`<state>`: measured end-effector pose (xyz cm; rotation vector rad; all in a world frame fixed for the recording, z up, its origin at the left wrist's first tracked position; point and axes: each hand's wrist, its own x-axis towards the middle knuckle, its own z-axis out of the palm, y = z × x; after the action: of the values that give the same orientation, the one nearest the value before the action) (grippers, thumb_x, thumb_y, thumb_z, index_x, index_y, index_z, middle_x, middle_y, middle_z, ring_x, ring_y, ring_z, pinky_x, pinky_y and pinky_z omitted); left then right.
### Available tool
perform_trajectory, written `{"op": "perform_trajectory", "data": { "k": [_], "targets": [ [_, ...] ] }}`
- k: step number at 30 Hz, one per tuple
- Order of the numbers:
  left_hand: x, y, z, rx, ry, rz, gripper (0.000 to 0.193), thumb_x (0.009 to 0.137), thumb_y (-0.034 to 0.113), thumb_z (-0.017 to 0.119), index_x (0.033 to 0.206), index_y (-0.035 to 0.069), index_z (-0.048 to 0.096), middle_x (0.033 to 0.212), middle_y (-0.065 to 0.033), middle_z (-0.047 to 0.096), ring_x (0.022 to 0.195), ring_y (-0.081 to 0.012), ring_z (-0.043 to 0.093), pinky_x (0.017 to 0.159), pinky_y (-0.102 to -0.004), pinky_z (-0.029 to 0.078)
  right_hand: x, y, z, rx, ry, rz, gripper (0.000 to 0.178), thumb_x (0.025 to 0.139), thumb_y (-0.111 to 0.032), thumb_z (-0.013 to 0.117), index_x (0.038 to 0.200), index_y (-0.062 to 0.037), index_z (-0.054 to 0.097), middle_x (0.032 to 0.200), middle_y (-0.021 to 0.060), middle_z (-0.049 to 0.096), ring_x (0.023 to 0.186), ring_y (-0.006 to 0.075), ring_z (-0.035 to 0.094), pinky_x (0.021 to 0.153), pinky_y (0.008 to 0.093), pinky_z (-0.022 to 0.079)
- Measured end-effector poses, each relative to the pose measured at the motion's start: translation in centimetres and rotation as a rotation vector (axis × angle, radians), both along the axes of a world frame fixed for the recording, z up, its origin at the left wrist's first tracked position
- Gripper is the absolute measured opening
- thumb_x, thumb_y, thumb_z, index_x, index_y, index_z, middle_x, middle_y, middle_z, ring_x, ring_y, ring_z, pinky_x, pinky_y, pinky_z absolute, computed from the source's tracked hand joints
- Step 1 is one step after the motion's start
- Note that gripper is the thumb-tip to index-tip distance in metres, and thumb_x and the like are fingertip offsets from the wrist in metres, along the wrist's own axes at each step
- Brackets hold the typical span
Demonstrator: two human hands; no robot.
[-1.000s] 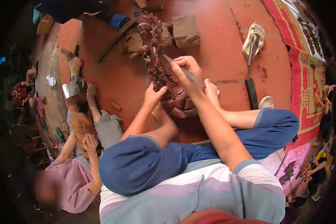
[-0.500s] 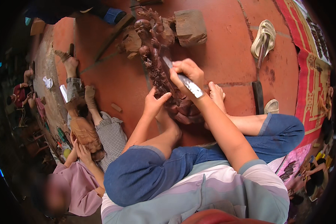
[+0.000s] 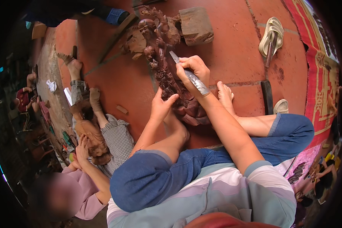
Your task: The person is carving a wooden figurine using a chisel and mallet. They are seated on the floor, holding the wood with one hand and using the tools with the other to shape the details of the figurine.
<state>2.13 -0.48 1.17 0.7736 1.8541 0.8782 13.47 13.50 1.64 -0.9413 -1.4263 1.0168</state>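
A dark reddish-brown wood carving [image 3: 164, 74] with intricate raised figures leans away from me, its broad rounded base between my bare feet. My left hand [image 3: 161, 107] grips its left side near the base, thumb laid over the edge and the other fingers partly hidden behind. In my right hand [image 3: 195, 70] is a flat metal scraper blade [image 3: 197, 81]; the fingers are closed round its middle. The blade's narrow end points up and left at the carving's right side; whether it touches the wood I cannot tell. Its wide end rests along my wrist.
Wooden blocks [image 3: 196, 26] prop the carving's far end. To the right lie a cream sandal [image 3: 271, 36] and a long tool with a black handle [image 3: 267, 97], near a red and gold mat [image 3: 317, 95]. At left, a co-worker in pink holds another wood carving [image 3: 90, 137].
The scraper blade, blurred before, shows sharp, its tip slightly farther up along the carving. My left hand keeps its place. The co-worker's hands have shifted on their carving.
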Motion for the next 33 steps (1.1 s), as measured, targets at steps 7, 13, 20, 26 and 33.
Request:
{"op": "perform_trajectory", "data": {
  "k": [7, 13, 20, 26, 33],
  "targets": [
    [0.2, 0.3, 0.5, -0.004, -0.033, 0.008, 0.059, 0.083, 0.020, 0.078, 0.132, 0.000, 0.052, 0.116, -0.0110, 0.067, 0.103, -0.0161, 0.064, 0.089, -0.0303, 0.051, -0.6, 0.2, -0.2, -0.006, -0.004, -0.026, 0.009, 0.076, -0.004, 0.074, 0.077, -0.0059, 0.065, 0.084, 0.0084, 0.066, 0.074, 0.0180, 0.066, 0.067, 0.0290, 0.055],
    [0.1, 0.2, 0.4, -0.008, -0.052, 0.019, 0.059, 0.083, 0.019, 0.078, 0.132, 0.000, 0.052, 0.116, -0.0112, 0.067, 0.103, -0.0160, 0.064, 0.089, -0.0305, 0.051, -1.1, 0.2, 0.0, 0.057, -0.021, -0.024, 0.011, 0.076, -0.002, 0.073, 0.084, -0.0046, 0.066, 0.083, 0.0086, 0.065, 0.073, 0.0191, 0.066, 0.065, 0.0292, 0.055],
    [-0.2, 0.3, 0.5, -0.054, 0.007, -0.032, 0.059, 0.082, 0.022, 0.078, 0.131, 0.001, 0.053, 0.114, -0.0125, 0.068, 0.102, -0.0174, 0.065, 0.088, -0.0315, 0.051, -0.5, -1.0, 1.0, -0.006, -0.119, 0.057, 0.011, 0.074, 0.001, 0.073, 0.079, -0.0032, 0.065, 0.086, 0.0105, 0.067, 0.079, 0.0192, 0.069, 0.070, 0.0283, 0.056],
    [-0.3, 0.2, 0.1, -0.065, -0.032, -0.004, 0.058, 0.082, 0.024, 0.078, 0.130, 0.001, 0.054, 0.111, -0.0124, 0.070, 0.102, -0.0184, 0.065, 0.088, -0.0320, 0.051, -0.9, 0.3, 0.8, 0.045, -0.027, -0.010, 0.015, 0.073, 0.001, 0.073, 0.087, -0.0033, 0.066, 0.079, 0.0077, 0.063, 0.067, 0.0203, 0.064, 0.062, 0.0289, 0.053],
    [-0.5, -0.4, -0.6, -0.047, 0.002, -0.019, 0.058, 0.082, 0.025, 0.079, 0.129, 0.001, 0.055, 0.113, -0.0127, 0.069, 0.102, -0.0189, 0.066, 0.087, -0.0319, 0.051, 0.0, -0.4, 0.9, 0.036, -0.059, 0.043, 0.011, 0.074, -0.001, 0.073, 0.080, -0.0035, 0.065, 0.079, 0.0088, 0.064, 0.067, 0.0199, 0.065, 0.062, 0.0292, 0.053]
  ]
}}
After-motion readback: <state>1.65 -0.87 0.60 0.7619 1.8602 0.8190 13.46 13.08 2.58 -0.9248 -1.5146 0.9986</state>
